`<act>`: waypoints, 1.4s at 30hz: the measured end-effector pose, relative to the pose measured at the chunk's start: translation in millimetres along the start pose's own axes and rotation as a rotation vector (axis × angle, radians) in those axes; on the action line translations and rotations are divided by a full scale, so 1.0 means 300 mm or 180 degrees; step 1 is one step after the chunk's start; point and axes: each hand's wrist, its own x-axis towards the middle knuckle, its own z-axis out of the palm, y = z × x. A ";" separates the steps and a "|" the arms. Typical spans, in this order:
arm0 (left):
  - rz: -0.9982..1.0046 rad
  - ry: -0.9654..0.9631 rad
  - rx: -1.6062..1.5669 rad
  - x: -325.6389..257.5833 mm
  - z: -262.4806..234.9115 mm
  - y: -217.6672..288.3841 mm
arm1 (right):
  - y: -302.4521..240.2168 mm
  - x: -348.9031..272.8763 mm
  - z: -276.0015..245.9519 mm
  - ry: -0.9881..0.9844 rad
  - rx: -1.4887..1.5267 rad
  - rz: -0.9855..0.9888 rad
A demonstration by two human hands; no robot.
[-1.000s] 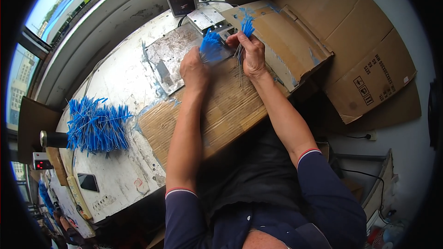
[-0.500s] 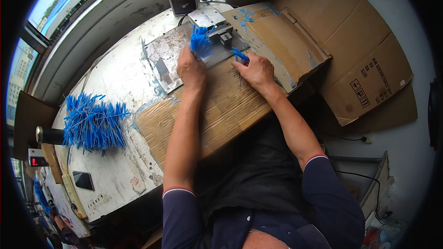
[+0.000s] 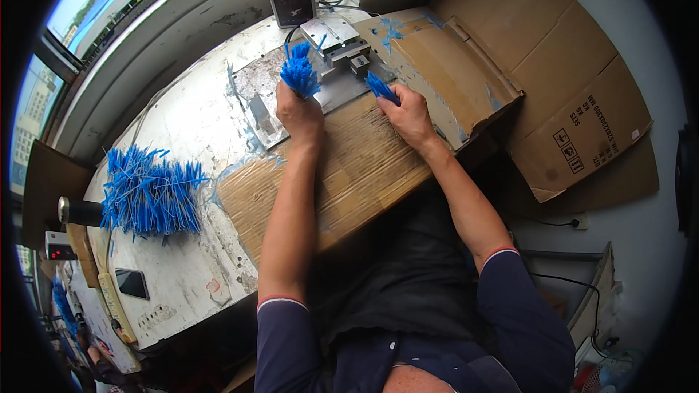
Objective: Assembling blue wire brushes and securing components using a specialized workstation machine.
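Upper centre of the frame, the left hand (image 3: 300, 114) grips a blue bundle (image 3: 299, 71); slightly right, the right hand (image 3: 411, 116) grips a smaller bundle (image 3: 379, 87). A blue pile (image 3: 151, 195) lies at left.

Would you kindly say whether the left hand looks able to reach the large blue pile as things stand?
Probably yes: nothing seems to stand between the left hand and the blue pile, though the blue bundle it holds would likely get in the way.
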 end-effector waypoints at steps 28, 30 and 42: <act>-0.1515 -0.0892 -0.1372 -0.040 0.014 0.067 | -0.072 0.041 0.122 -0.0290 0.2413 0.0530; -0.1060 -0.0711 -0.1351 -0.049 0.023 0.052 | -0.079 0.038 0.133 -0.0315 0.2140 0.0262; -0.1195 -0.0045 -0.1395 -0.028 0.013 0.048 | 0.014 0.142 0.120 -0.0078 0.1553 0.0806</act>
